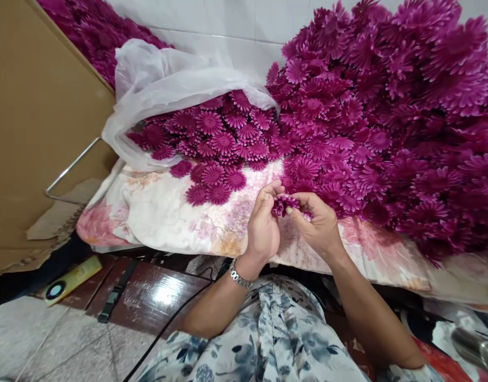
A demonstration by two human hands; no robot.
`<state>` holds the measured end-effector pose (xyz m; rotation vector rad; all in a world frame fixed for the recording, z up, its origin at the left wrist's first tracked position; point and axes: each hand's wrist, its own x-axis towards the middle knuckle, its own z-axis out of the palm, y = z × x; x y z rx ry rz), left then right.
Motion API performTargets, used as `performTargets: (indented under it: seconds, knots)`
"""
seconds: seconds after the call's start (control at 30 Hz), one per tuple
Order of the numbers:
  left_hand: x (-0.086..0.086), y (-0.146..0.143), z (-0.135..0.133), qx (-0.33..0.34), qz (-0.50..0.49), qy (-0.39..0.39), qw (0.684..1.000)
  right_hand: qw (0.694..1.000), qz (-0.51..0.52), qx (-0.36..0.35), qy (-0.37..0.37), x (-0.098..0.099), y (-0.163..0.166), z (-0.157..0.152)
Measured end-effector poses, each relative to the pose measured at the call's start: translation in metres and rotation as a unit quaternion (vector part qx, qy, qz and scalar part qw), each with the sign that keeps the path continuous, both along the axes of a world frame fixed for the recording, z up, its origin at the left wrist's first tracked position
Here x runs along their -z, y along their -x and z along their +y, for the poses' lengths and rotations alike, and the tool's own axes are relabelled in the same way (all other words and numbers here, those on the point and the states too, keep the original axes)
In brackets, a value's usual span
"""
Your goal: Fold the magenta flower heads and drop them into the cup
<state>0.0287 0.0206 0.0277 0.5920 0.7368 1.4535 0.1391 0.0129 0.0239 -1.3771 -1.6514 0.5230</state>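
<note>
Both hands meet over the front of the cloth-covered surface, around a small magenta artificial flower (282, 206). My left hand (264, 220) wraps its fingers about the flower's left side. From the right, my right hand (316, 218) pinches the flower between thumb and forefinger. The fingers partly hide the flower, so its full shape does not show. To the left of the hands, several loose flower heads (213, 175) lie on the floral cloth (160, 212). Close behind the right hand begins a large heap of the same flowers (371, 127).
A white plastic bag (148, 79) lies with its mouth toward me, flowers spilling out. At the left stands a cardboard box (36, 132) with a metal wire handle (73, 165). Below the cloth are a dark wooden bench (148, 292), a black buckled strap (117, 292) and a yellow object (74, 280).
</note>
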Motion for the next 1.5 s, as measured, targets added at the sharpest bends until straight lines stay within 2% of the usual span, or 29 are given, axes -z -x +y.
performTargets:
  seconds: [0.13,0.2,0.3,0.37,0.47,0.6,0.7,0.8,0.9,1.0,1.07,1.17,1.37,1.5]
  knots:
    - [-0.002,0.006,-0.003,-0.006,0.0,0.052,0.999,0.987,-0.085,0.049,-0.126,-0.001,-0.002,-0.001]
    - [-0.004,0.008,-0.005,0.03,-0.026,0.084,0.996,0.966,-0.158,0.061,-0.198,0.001,-0.003,-0.001]
    - [-0.005,0.009,-0.007,0.092,-0.066,0.135,0.984,0.936,-0.243,0.037,-0.252,0.007,-0.001,-0.005]
    - [-0.005,0.011,-0.006,0.095,-0.064,0.145,0.983,0.928,-0.261,0.004,-0.265,0.011,0.002,-0.009]
    - [-0.005,0.014,-0.002,0.089,-0.034,0.103,0.99,0.936,-0.247,-0.041,-0.247,0.013,0.002,-0.015]
    - [-0.001,0.016,0.001,0.046,-0.002,0.073,0.996,0.972,-0.162,-0.098,-0.141,0.006,-0.003,-0.021]
    - [0.001,0.015,-0.002,0.04,-0.008,0.074,0.996,0.989,-0.085,-0.054,-0.111,0.002,-0.004,-0.019]
    - [0.003,0.013,-0.006,0.072,-0.036,0.085,0.993,0.989,-0.083,-0.014,-0.121,0.002,-0.002,-0.013]
    - [0.007,0.013,-0.007,0.111,-0.064,0.113,0.985,0.991,-0.077,-0.034,-0.1,0.005,0.0,-0.01]
    - [0.009,0.012,-0.006,0.111,-0.066,0.12,0.984,0.996,-0.038,-0.052,-0.057,0.005,-0.001,-0.011]
    - [0.01,0.012,-0.006,0.094,-0.052,0.116,0.987,0.996,-0.044,-0.039,-0.065,0.004,-0.002,-0.013]
    - [0.01,0.012,-0.008,0.098,-0.029,0.107,0.989,0.988,-0.095,-0.014,-0.117,0.004,-0.002,-0.012]
    - [0.009,0.014,-0.013,0.145,-0.058,0.089,0.984,0.99,-0.099,-0.047,-0.094,0.004,-0.003,-0.002]
    - [0.009,0.013,-0.013,0.15,-0.052,0.096,0.983,0.977,-0.144,-0.052,-0.151,0.006,-0.006,0.001]
